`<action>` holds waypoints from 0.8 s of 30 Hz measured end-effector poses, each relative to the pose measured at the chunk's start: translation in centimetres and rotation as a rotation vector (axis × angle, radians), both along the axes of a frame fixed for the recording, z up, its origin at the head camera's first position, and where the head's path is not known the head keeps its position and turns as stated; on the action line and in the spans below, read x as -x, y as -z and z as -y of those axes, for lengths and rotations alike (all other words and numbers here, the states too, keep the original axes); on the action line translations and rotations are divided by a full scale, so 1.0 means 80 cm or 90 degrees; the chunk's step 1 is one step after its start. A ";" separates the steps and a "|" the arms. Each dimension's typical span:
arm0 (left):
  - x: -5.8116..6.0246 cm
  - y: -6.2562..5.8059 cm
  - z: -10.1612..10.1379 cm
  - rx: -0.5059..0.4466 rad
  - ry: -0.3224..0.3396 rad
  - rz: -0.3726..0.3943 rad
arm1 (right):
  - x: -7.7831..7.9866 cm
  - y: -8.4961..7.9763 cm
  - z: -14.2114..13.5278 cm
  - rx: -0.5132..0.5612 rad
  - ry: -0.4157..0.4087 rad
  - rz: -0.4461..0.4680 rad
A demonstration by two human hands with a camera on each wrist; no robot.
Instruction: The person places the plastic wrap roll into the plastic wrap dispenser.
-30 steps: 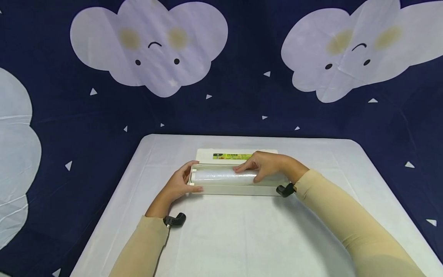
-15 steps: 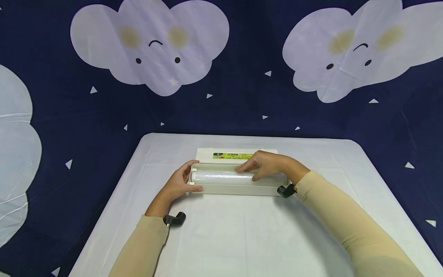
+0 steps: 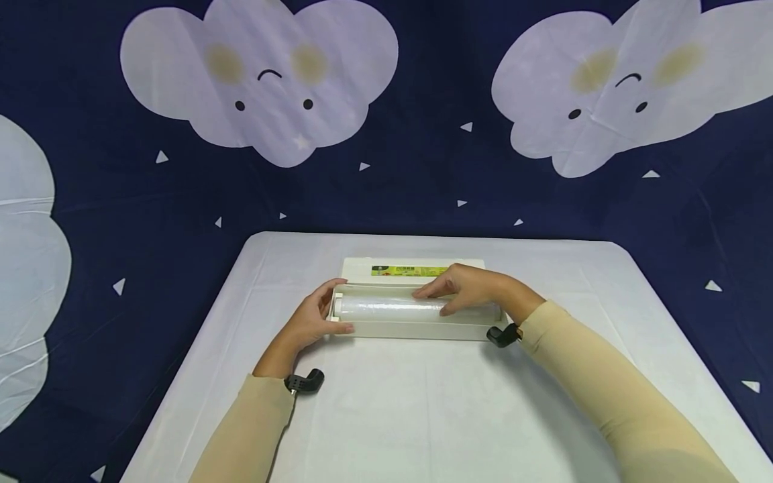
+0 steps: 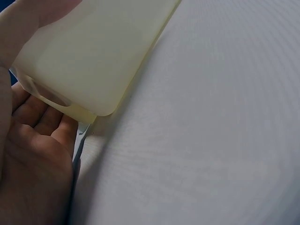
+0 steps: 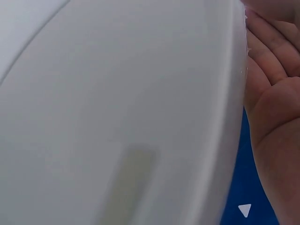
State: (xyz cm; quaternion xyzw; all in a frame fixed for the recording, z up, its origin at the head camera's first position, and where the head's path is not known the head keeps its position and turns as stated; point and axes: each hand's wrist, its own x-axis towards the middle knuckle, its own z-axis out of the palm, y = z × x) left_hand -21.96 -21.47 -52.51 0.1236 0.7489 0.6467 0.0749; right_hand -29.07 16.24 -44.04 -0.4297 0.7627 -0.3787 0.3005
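Observation:
A cream cling film dispenser box [image 3: 417, 331] stands on the table, its lid [image 3: 356, 270] with a yellow-green label folded back behind it. Inside lies a clear, shiny roll of cling film [image 3: 374, 308]. My left hand [image 3: 309, 322] grips the box's left end, thumb on the front wall and fingers round the back corner; the left wrist view shows the box end [image 4: 89, 61] between thumb and fingers. From above, my right hand [image 3: 471, 290] holds the cling film roll right of its middle, fingertips on the far side and thumb nearer. In the right wrist view, the box wall hides the fingertips.
The table [image 3: 386, 409] has a white cover with rounded far corners. Behind it hangs a dark blue cloth [image 3: 423, 181] printed with clouds and small triangles. A black wrist camera [image 3: 306, 381] sits on the left wrist, another camera [image 3: 504, 334] on the right.
The right wrist has shifted slightly to the right, with the fingers still on the roll. My left hand and the box have stayed in place.

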 end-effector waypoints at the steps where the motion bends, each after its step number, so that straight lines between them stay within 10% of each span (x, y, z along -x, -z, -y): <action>1: 0.000 0.000 0.000 -0.001 0.000 -0.001 | 0.000 0.001 -0.002 0.003 0.000 0.000; 24: -0.001 0.001 0.000 -0.019 0.007 0.000 | -0.008 0.001 -0.046 0.017 0.028 0.007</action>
